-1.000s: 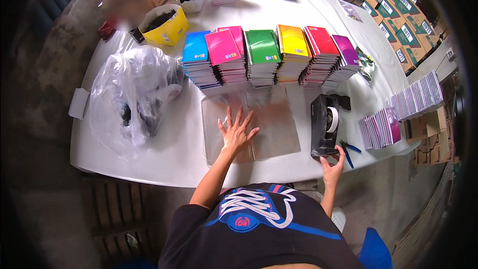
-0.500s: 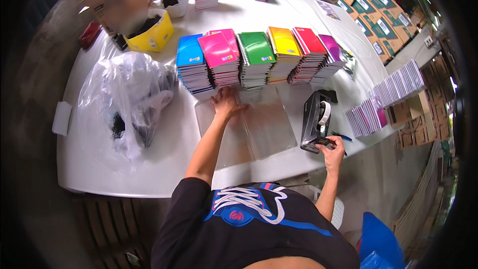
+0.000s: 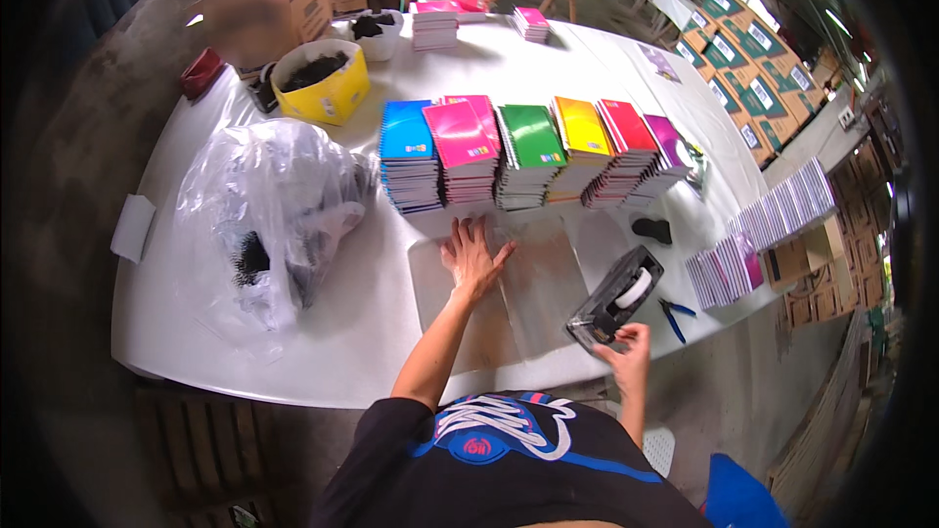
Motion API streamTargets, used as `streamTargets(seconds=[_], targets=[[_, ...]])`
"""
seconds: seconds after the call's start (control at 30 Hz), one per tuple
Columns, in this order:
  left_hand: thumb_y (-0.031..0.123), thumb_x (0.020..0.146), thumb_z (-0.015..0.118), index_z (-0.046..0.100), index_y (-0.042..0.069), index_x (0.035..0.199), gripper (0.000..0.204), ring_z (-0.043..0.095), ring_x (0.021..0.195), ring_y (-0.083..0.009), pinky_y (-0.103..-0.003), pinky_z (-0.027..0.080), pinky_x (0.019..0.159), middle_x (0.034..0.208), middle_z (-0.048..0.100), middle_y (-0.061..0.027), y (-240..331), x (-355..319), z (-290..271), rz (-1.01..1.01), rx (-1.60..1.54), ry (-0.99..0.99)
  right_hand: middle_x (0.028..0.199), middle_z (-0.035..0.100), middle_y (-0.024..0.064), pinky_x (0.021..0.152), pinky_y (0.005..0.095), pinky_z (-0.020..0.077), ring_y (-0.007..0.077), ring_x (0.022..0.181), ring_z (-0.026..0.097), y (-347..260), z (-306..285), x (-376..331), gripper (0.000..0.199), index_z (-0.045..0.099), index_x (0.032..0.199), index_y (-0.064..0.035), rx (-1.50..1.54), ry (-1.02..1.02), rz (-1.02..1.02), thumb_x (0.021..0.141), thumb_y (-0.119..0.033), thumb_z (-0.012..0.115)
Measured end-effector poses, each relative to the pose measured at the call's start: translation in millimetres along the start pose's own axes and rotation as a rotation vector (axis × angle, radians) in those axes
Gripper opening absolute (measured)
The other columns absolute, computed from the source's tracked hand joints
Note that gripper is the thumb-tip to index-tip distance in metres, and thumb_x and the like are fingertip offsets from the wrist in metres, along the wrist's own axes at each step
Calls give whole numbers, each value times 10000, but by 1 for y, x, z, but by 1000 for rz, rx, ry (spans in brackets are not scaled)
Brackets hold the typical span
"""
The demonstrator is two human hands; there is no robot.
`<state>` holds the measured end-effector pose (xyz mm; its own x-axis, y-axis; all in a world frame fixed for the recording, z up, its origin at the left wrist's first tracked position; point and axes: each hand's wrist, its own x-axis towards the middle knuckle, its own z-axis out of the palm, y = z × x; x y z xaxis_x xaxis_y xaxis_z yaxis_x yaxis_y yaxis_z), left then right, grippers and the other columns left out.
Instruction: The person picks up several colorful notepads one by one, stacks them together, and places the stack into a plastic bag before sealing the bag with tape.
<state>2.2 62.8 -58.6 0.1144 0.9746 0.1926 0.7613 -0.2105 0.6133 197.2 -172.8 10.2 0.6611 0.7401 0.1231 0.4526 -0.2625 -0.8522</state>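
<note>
In the head view we see the left hand [image 3: 473, 256] flat, fingers spread, on the clear plastic sheet [image 3: 509, 293] in front of the notebook stacks [image 3: 528, 152]. The right hand [image 3: 629, 352] pinches at the tape dispenser [image 3: 614, 298] at the near edge of the white table [image 3: 176, 313].

6 notebook stacks [image 3: 533, 152] behind flat sheet [image 3: 499, 284]; tape dispenser [image 3: 614, 298] right, plastic bag [image 3: 269, 210] left.
</note>
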Motion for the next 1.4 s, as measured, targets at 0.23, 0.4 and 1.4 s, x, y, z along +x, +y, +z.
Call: streamTargets(seconds=[0.23, 0.4, 1.4], targets=[[287, 805, 673, 613, 95, 1090, 349, 496, 1088, -276, -374, 384, 899, 1163, 503, -129, -21, 6, -119, 168, -593, 505, 1027, 550, 95, 863, 337, 424, 259, 992, 537, -110, 11, 62, 453, 529, 997, -44, -146, -51, -510, 627, -77, 789], [563, 912, 328, 490, 69, 1222, 605, 442, 1153, -334, -487, 363, 959, 1240, 444, -191, 12, -28, -300, 824, -922, 698, 1436, 325, 86, 1058, 554, 229, 269, 1349, 282, -194, 119, 114, 737, 375, 1369, -254, -770, -342, -845, 725, -339, 723], [719, 789, 340, 599, 139, 1171, 741, 396, 1218, -284, -482, 267, 953, 1295, 469, -135, -31, -62, -391, 712, -1859, -381, 1313, 495, 88, 1026, 532, 306, 240, 1212, 471, -228, 286, 130, 591, 482, 1282, -117, -624, -356, -1057, 760, -301, 686]])
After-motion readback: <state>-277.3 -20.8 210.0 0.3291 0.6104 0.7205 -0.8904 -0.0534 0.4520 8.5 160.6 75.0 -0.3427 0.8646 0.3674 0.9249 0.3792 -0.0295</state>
